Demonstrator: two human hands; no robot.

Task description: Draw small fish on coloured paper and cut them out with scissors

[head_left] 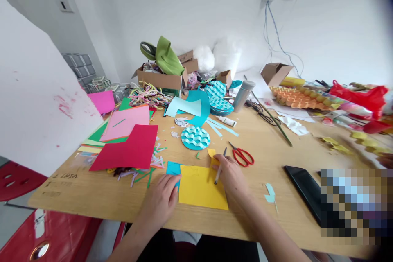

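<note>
A sheet of yellow paper point(201, 188) lies before me near the table's front edge, with faint drawn lines at its top. Fingers of my left hand point(164, 196) lie flat at its left side, over a piece of blue paper point(173, 168) partly under the yellow one. My right hand point(230, 174) holds a pen point(218, 172) at the yellow sheet's right side, tip pointing down. Beside its fingers a narrow yellow strip point(211, 153) sticks up. Red-handled scissors point(242, 156) rest just beyond my right hand. A round blue scalloped paper disc point(195, 138) lies farther back.
Red paper point(132, 149), pink paper point(130, 120) and paper scraps spread on the left. A glue bottle point(227, 121), a grey flask point(243, 96) and a cardboard box point(161, 78) stand or lie behind. On the right are a black phone point(302, 190) and egg cartons point(302, 97).
</note>
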